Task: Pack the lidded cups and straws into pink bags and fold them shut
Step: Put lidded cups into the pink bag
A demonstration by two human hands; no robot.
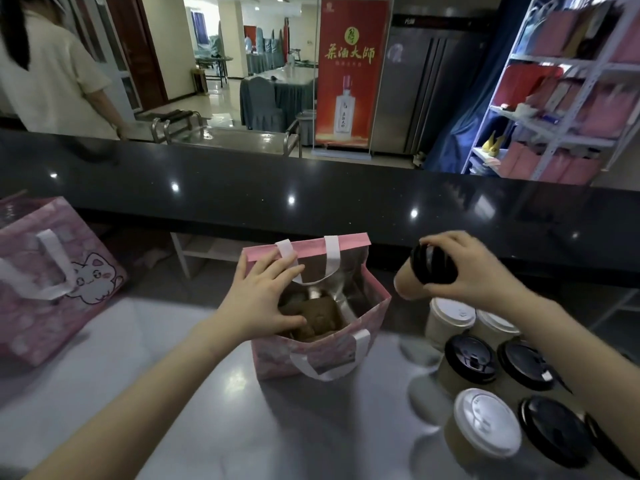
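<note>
An open pink bag [367,306] with white handles stands on the steel counter at centre. A brown cardboard cup tray lies in its bottom. My left hand [266,296] holds the bag's left rim, fingers spread over the opening and thumb inside. My right hand [474,268] grips a brown paper cup with a black lid [407,280] by its lid, tilted, just right of the bag and above the counter. Several more lidded cups [485,424], some with black lids and some with white, stand at the lower right. No straws are in view.
A second pink bag [52,271] with a cat drawing lies at the left. A raised black counter ledge [311,192] runs across behind the bag. A person in a white shirt [52,71] stands beyond it at far left. Shelves with pink bags [568,98] are at the right.
</note>
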